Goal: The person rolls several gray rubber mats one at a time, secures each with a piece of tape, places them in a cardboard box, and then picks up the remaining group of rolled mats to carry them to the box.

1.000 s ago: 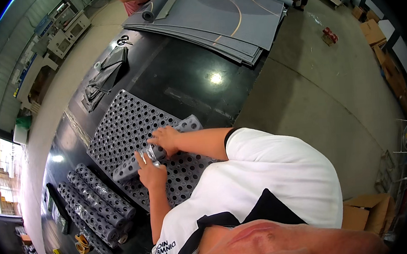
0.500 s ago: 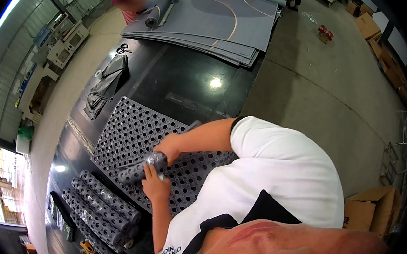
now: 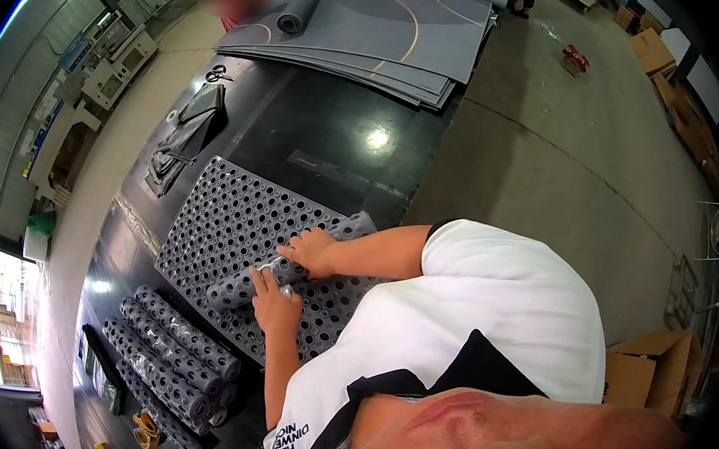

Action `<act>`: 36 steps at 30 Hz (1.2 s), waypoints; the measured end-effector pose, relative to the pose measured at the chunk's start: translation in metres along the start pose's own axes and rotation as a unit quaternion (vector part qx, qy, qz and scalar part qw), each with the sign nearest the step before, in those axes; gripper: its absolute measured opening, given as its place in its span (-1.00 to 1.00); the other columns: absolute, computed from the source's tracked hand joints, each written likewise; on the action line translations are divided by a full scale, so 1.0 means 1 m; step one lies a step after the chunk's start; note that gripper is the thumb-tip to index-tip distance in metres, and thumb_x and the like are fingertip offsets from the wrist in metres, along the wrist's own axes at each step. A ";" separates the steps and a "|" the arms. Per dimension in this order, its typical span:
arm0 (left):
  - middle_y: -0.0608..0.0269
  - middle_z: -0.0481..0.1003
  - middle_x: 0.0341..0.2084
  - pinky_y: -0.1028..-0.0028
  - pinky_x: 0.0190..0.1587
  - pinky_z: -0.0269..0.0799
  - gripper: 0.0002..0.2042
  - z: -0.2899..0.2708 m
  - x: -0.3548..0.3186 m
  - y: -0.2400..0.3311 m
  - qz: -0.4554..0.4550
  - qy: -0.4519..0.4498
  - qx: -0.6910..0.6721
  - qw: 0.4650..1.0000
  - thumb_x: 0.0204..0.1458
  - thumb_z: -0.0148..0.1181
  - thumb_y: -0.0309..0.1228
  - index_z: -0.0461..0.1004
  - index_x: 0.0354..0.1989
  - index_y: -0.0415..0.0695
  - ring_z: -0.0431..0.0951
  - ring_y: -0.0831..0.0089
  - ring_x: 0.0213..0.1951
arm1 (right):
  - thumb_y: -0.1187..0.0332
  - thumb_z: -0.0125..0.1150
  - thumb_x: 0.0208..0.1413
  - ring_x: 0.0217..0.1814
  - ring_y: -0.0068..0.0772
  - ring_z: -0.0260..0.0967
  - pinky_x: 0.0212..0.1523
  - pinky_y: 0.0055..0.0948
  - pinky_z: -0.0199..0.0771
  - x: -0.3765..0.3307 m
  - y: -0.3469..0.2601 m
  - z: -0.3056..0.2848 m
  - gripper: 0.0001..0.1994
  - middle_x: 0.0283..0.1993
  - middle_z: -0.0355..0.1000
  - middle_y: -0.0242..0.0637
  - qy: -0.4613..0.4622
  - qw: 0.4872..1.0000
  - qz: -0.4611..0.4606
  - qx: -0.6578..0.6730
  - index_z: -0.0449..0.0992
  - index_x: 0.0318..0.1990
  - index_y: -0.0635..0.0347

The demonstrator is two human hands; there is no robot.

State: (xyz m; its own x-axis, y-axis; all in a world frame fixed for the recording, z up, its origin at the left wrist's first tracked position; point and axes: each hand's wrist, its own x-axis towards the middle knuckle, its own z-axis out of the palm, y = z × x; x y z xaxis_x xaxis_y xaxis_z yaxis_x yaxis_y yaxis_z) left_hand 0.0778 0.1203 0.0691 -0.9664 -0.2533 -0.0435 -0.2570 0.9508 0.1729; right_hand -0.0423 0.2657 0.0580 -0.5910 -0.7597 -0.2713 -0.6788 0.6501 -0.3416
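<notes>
A rolled grey mat with round holes (image 3: 230,291), partly wrapped in shiny clear film, lies slantwise over a flat mat of the same kind (image 3: 230,206). On the near side of the roll is my left hand (image 3: 278,307), its fingers reaching over the top and its thumb lower down, gripping it. A small shiny piece shows by that thumb; I cannot make out what it is. My right hand (image 3: 314,252) lies farther along the roll with fingers spread on its surface. The roll's far end sticks out past my right wrist.
Several rolled mats (image 3: 170,352) are piled at the left, beside brown tape rolls (image 3: 147,431). Black plastic bags (image 3: 185,137) and scissors (image 3: 216,74) lie farther up the black table (image 3: 334,124). Stacked grey sheets (image 3: 368,31) cover its far end, where another person (image 3: 233,5) stands.
My right hand has moved from the wrapped middle of the roll to farther right, and its fingers have spread. The roll now lies flatter and its far end shows. The far person's grey roll has shifted.
</notes>
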 end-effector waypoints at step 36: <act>-0.09 0.50 -0.01 0.32 -0.07 0.49 -0.05 0.050 -0.016 -0.050 -0.163 -0.038 -0.460 0.872 -0.11 0.50 -0.24 0.05 0.37 -0.42 0.54 0.23 -0.05 | 0.05 0.41 -0.05 0.28 -0.11 0.23 0.24 -0.16 0.20 0.005 0.024 0.007 -0.11 0.26 0.28 -0.26 0.104 0.986 -0.009 -0.132 0.05 0.44 -0.20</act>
State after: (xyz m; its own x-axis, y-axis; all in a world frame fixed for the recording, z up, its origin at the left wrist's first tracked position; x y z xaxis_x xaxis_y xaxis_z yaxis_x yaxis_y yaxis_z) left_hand 0.1064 0.0856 0.0118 -0.8492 -0.4370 -0.2965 -0.4407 0.2771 0.8538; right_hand -0.0588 0.2778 0.0420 -0.6359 -0.7688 -0.0676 -0.7635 0.6394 -0.0908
